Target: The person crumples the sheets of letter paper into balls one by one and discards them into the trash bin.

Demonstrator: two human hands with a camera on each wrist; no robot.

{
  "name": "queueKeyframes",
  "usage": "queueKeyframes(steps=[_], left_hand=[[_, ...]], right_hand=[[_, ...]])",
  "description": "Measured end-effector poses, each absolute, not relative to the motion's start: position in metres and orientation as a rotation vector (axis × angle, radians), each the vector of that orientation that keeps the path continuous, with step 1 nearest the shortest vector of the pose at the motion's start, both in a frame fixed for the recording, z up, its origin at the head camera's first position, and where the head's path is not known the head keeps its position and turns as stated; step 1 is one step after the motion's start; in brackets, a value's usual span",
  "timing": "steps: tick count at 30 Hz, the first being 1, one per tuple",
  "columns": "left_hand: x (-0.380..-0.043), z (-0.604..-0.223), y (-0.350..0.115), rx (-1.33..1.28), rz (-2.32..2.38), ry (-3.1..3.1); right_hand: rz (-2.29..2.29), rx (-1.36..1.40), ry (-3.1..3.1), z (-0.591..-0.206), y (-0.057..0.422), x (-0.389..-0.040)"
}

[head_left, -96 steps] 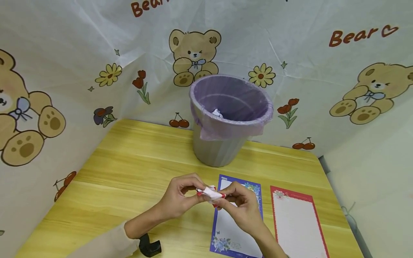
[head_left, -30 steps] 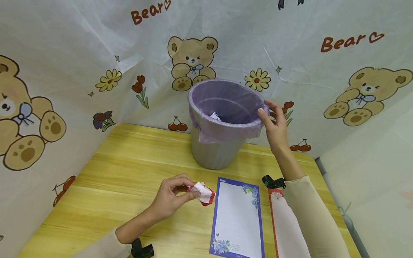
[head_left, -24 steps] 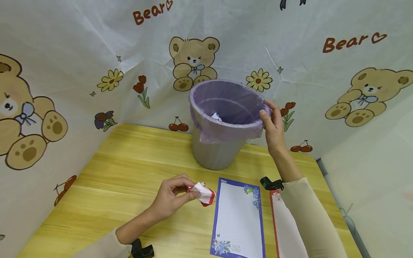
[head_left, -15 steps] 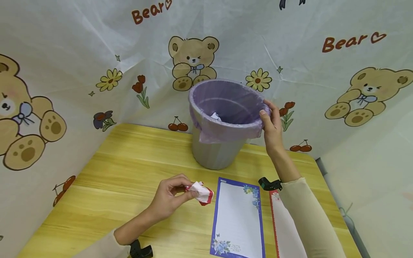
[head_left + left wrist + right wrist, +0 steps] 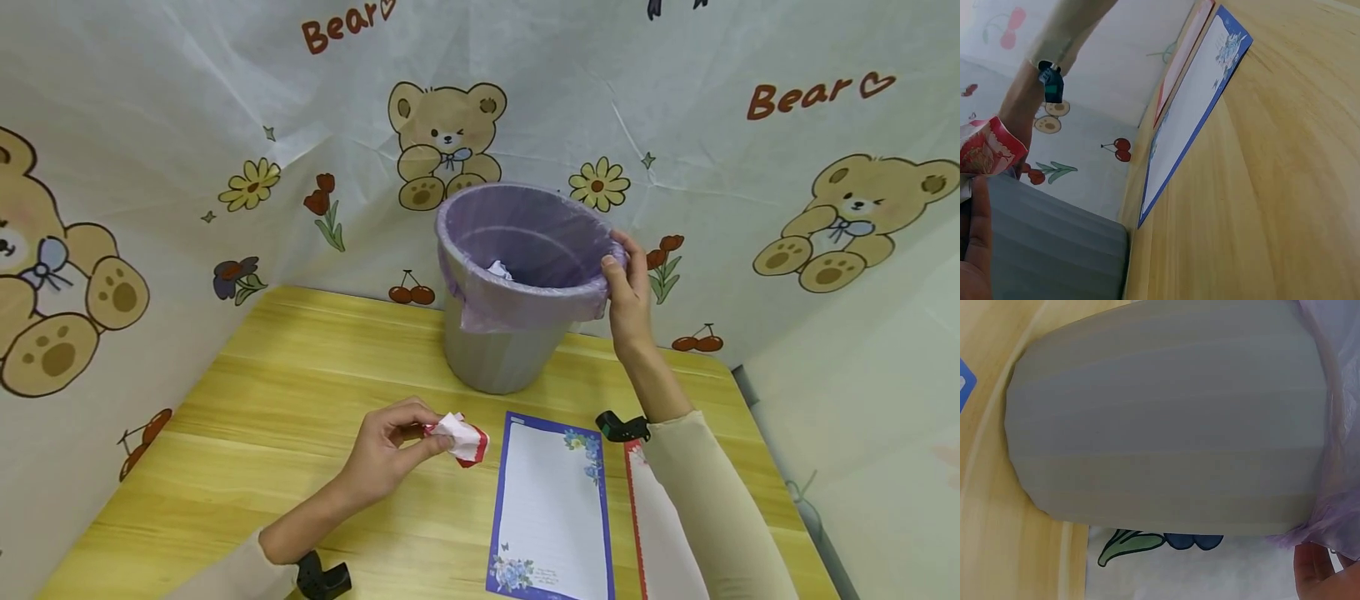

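My left hand [image 5: 386,450] pinches a crumpled piece of red-and-white paper [image 5: 467,442] between thumb and fingers, above the table in front of the bin. In the left wrist view the crumpled paper [image 5: 991,149] shows its printed red side. My right hand [image 5: 628,304] grips the right rim of a grey trash bin [image 5: 498,362], thumb on the near side of the purple liner [image 5: 510,310] folded over it. In the right wrist view, fingers [image 5: 1325,575] of that hand are at the liner's edge. A white crumpled scrap [image 5: 499,269] lies inside the bin.
A blue-bordered sheet of letter paper [image 5: 551,508] lies flat on the wooden table [image 5: 300,375], right of the left hand. Beside it, a red-bordered sheet [image 5: 660,525] is partly covered by the right forearm. A bear-print cloth [image 5: 300,100] hangs behind the bin.
Both hands held the crumpled paper at first. The right hand has since let go and taken hold of the bin's rim. The left hand, still pinching the paper, has shifted slightly left and up.
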State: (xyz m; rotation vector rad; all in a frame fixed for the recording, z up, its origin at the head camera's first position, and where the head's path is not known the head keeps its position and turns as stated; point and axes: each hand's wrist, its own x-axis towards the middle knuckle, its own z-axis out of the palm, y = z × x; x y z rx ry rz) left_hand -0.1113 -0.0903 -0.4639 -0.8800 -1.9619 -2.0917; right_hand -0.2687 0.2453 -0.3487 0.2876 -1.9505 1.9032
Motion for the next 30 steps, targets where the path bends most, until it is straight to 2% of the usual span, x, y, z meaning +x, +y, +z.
queueKeyframes(steps=[30], left_hand=[[-0.145, -0.416, -0.098, -0.936, -1.943, -1.941]], right_hand=[[1.886, 0.32, -1.945, -0.347, 0.247, -0.268]])
